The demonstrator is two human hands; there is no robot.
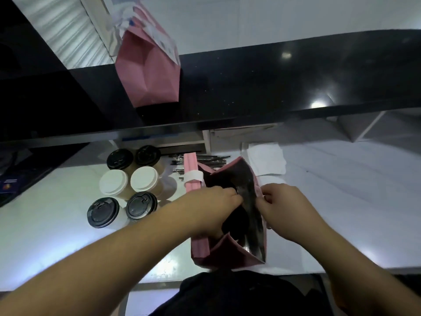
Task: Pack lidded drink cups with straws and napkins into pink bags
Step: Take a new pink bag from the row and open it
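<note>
An open pink bag (227,249) stands on the white surface (341,201) at its near edge, its dark inside facing up. The left hand (214,206) reaches into the bag's mouth from the left, the fingers dipping below the rim toward something dark and round inside; whether they are holding it cannot be told, since the fingertips are hidden. The right hand (282,208) is at the bag's right rim, its fingers curled and pinching the pink edge.

Left of the bag stand six lidded cups in three rows of two: two black-lidded cups (133,157) farthest back, two white-lidded cups (128,181) in the middle, and two more black-lidded cups (121,209) nearest. Just behind the bag's left rim lies a stack of flat pink bags (191,165) wrapped by a white paper band (193,176). Behind the bag, a pile of dark wrapped straws (205,159) lies partly hidden by that stack. Behind and right of the bag sits a stack of white napkins (266,159).

Well beyond the bag, on a raised black counter (273,83), stands a closed pink bag (150,71) with white paper attached at its top.
</note>
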